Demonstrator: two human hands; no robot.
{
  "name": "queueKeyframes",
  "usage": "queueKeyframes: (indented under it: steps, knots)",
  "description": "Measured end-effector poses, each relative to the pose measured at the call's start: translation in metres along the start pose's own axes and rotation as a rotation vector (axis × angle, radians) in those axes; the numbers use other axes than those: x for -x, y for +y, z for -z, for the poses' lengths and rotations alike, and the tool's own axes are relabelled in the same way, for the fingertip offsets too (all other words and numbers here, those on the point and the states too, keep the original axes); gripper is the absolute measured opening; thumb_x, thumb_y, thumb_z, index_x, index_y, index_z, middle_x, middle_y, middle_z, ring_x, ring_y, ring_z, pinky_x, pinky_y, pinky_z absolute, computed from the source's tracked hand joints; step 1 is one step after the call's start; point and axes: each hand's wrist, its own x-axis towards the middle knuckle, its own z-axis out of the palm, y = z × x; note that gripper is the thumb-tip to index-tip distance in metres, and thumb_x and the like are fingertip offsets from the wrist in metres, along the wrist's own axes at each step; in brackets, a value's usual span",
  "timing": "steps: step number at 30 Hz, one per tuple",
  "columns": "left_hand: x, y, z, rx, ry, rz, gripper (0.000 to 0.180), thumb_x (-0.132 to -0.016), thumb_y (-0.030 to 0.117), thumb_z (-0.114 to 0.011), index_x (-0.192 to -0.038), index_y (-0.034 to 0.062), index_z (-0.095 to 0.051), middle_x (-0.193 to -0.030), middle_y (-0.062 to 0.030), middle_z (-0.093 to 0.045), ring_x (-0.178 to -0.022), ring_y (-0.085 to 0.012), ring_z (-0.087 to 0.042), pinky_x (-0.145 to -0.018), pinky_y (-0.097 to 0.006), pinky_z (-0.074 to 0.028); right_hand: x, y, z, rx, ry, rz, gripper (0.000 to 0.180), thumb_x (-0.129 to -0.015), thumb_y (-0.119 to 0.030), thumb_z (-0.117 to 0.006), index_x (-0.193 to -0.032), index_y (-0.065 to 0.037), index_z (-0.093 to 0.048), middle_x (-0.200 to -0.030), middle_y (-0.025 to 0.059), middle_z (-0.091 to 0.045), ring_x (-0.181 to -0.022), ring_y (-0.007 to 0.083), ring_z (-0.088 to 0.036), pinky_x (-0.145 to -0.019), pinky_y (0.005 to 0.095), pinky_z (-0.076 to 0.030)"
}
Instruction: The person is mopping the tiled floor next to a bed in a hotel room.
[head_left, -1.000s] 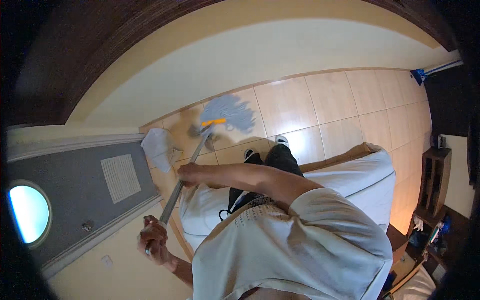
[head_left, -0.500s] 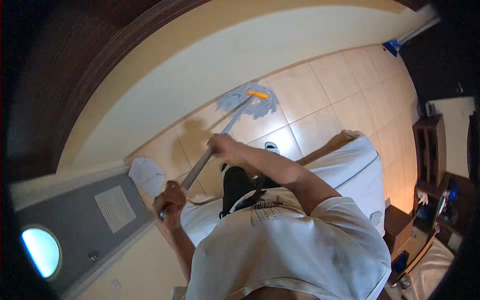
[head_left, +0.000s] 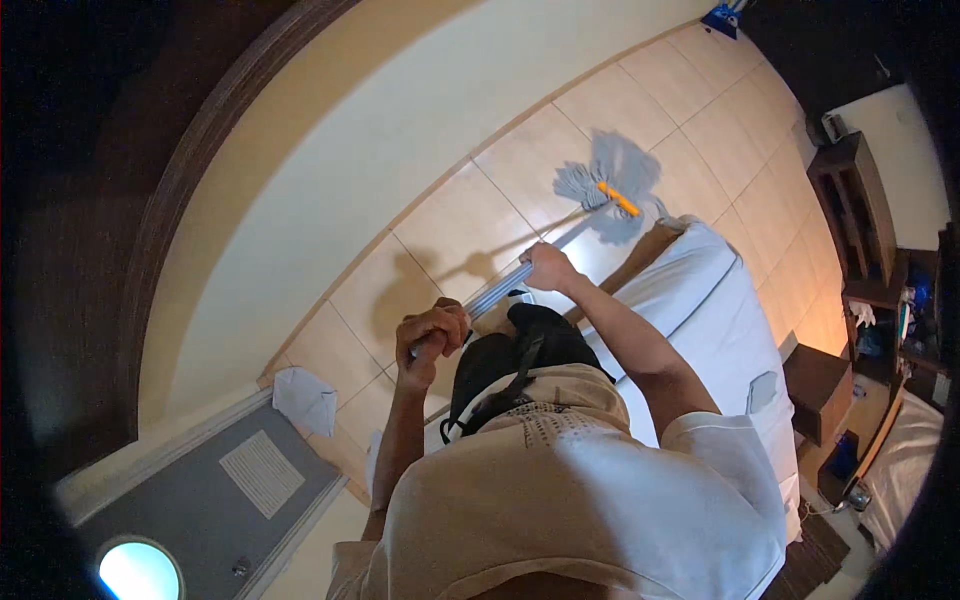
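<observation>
A string mop (head_left: 627, 165) with grey strands and an orange-yellow clamp lies spread on the tiled floor, close to the corner of the white-covered bed (head_left: 690, 310). Its grey handle slants back toward my body. My left hand (head_left: 432, 332) is wrapped round the top end of that handle. Farther down the shaft, my right hand (head_left: 548, 268) grips it too, nearer the mop head. Both hands are closed, and the handle passes in front of my dark trousers (head_left: 530, 345).
A pale wall (head_left: 400, 130) runs along the far side of the floor. Near its left end lies a white cloth-like item (head_left: 305, 400) beside a grey door (head_left: 210, 490). Dark wooden furniture (head_left: 855, 215) stands at the right. A blue broom-like tool (head_left: 722, 20) rests at the far end.
The mop head has swung right, from beside the wall to near the bed corner, its strands fanning out. Both my hands have moved right with the handle.
</observation>
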Motion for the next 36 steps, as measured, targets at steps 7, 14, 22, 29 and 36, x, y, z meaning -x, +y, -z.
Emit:
queueKeyframes:
  steps: [7,14,22,29,36]
  knots:
    - [0.012,0.047,0.038,-0.116,0.024,-0.103,0.017,-0.072,0.007,-0.048,-0.057,0.0004,-0.045,-0.049,-0.0034,-0.040,-0.043,-0.0128,-0.036,-0.050,-0.029,-0.032,-0.039,-0.060,-0.036,-0.042,-0.153,0.049,0.029,-0.060,-0.028,-0.059,-0.079,-0.006,-0.060,-0.083,0.0160,-0.057,-0.081,0.0312,-0.055,-0.071,0.0386,-0.045]
    - [0.029,0.068,0.054,-0.346,0.053,-0.082,0.029,-0.076,0.024,-0.052,-0.059,0.0025,-0.047,-0.042,0.0001,-0.036,-0.039,-0.0115,-0.035,-0.060,-0.031,-0.034,-0.095,-0.090,-0.092,-0.539,0.034,0.496,0.032,-0.058,-0.033,-0.058,-0.076,-0.006,-0.051,-0.074,0.0105,-0.053,-0.077,0.0253,-0.051,-0.073,0.0299,-0.040]
    - [0.023,0.074,0.081,0.032,-0.042,-0.101,0.025,-0.075,0.024,-0.053,-0.064,0.0027,-0.045,-0.040,0.0018,-0.033,-0.034,-0.0092,-0.029,-0.060,-0.031,-0.029,0.000,-0.122,-0.051,-0.172,-0.065,-0.017,0.024,-0.060,-0.021,-0.055,-0.072,-0.001,-0.059,-0.080,0.0207,-0.057,-0.077,0.0326,-0.056,-0.071,0.0397,-0.046]
    - [0.052,0.075,0.084,0.110,0.097,0.010,0.013,-0.068,0.011,-0.045,-0.059,0.0018,-0.045,-0.042,-0.0006,-0.034,-0.037,-0.0111,-0.031,-0.061,-0.031,-0.030,0.025,-0.137,-0.051,-0.113,-0.168,-0.149,0.025,-0.060,-0.022,-0.056,-0.073,-0.001,-0.060,-0.078,0.0199,-0.058,-0.077,0.0318,-0.057,-0.070,0.0397,-0.046]
    - [0.050,0.098,0.085,-0.237,0.098,-0.099,0.014,-0.066,0.011,-0.044,-0.056,0.0014,-0.045,-0.042,-0.0018,-0.037,-0.037,-0.0125,-0.034,-0.062,-0.033,-0.032,-0.053,-0.158,-0.065,-0.119,-0.070,0.234,0.022,-0.061,-0.021,-0.056,-0.076,-0.007,-0.060,-0.077,0.0180,-0.056,-0.078,0.0333,-0.055,-0.068,0.0392,-0.046]
